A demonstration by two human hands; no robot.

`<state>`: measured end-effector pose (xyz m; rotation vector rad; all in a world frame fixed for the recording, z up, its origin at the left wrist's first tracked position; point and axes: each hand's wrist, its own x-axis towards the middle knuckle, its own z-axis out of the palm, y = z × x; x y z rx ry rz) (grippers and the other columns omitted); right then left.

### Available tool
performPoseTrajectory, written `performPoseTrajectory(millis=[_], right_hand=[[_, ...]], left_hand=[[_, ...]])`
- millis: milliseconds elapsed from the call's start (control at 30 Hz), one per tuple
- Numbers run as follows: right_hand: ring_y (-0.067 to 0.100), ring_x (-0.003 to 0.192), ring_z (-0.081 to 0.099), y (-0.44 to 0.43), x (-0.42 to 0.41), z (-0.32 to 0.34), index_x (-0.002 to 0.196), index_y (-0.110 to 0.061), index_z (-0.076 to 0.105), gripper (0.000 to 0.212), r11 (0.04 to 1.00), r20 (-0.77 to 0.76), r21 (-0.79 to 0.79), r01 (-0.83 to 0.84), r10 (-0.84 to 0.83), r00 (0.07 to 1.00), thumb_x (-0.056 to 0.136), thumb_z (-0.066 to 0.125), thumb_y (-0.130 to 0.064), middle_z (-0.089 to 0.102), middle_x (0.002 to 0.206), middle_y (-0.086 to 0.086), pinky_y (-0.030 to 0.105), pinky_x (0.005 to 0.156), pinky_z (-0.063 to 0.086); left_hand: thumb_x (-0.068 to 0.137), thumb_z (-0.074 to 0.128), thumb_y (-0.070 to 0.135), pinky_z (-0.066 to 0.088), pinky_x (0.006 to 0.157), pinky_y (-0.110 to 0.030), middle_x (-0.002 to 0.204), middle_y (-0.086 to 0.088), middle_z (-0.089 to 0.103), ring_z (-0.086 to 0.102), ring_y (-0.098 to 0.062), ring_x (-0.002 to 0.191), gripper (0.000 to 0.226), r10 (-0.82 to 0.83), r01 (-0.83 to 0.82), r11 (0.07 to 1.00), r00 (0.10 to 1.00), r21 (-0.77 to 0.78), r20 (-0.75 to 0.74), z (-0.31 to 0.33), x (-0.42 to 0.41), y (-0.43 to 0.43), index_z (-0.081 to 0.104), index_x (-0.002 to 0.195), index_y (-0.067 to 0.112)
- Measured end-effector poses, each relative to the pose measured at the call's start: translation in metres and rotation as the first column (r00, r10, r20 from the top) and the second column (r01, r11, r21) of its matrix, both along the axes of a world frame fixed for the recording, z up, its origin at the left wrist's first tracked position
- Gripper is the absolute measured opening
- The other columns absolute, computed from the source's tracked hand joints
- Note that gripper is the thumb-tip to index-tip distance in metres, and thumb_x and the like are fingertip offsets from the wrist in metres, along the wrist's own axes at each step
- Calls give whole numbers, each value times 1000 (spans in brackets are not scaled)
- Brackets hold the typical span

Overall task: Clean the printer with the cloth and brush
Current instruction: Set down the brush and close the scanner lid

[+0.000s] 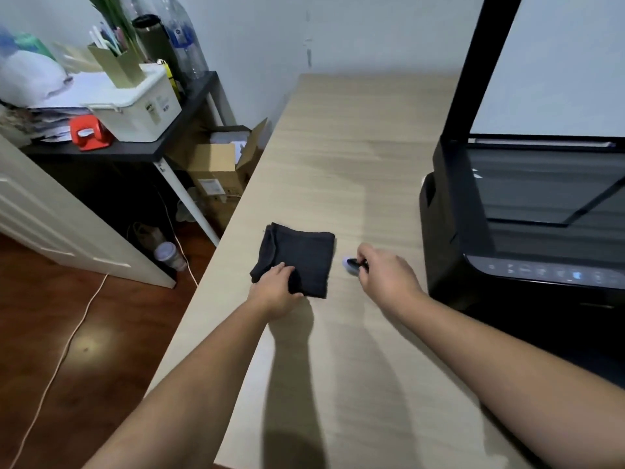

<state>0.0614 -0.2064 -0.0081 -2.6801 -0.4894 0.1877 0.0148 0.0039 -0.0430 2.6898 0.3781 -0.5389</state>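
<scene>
- Dark folded cloth (297,257) lies on the table (355,157); we should lift it by its near edge so it stays folded.
- Our left hand (275,287) pinches its corner at seven o'clock.
- Our right hand (385,272) is curled around the brush (351,264), just beside the cloth at three o'clock.
- Printer (527,231), lid raised, sits farther toward three o'clock.

We cannot make out the brush (351,264): our right hand (385,275) covers most of it, and its pale tip is blurred. The printer (527,231) runs off the right edge. Our left hand (275,289) hides the cloth's (297,257) near corner.
</scene>
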Motion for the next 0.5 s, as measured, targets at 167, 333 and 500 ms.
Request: performPoseTrajectory(millis=[167,333,500], right_hand=[[31,83,54,11,12,-25,121,-17,41,44,974,-6,-224,-40,39,999,82,42,2,57,99,10,33,63,41],[27,79,46,9,0,-44,106,-15,42,31,949,-51,-308,-73,60,997,80,44,1,53,93,7,34,62,35],[28,96,51,6,-4,-22,115,-14,45,31,949,-68,-286,-130,115,991,85,45,-7,54,105,8,32,66,36]], left_hand=[[94,50,40,20,118,-44,162,4,-6,-1,-19,149,75,-93,98,993,993,66,-77,-15,-9,3,5,153,24],[92,50,44,19,118,-45,162,4,-7,-3,-18,149,79,-112,119,989,990,83,-91,-16,-10,5,3,153,25],[92,50,32,28,111,-43,159,-1,17,21,-24,144,63,-73,85,987,994,139,-84,1,0,1,23,148,22]])
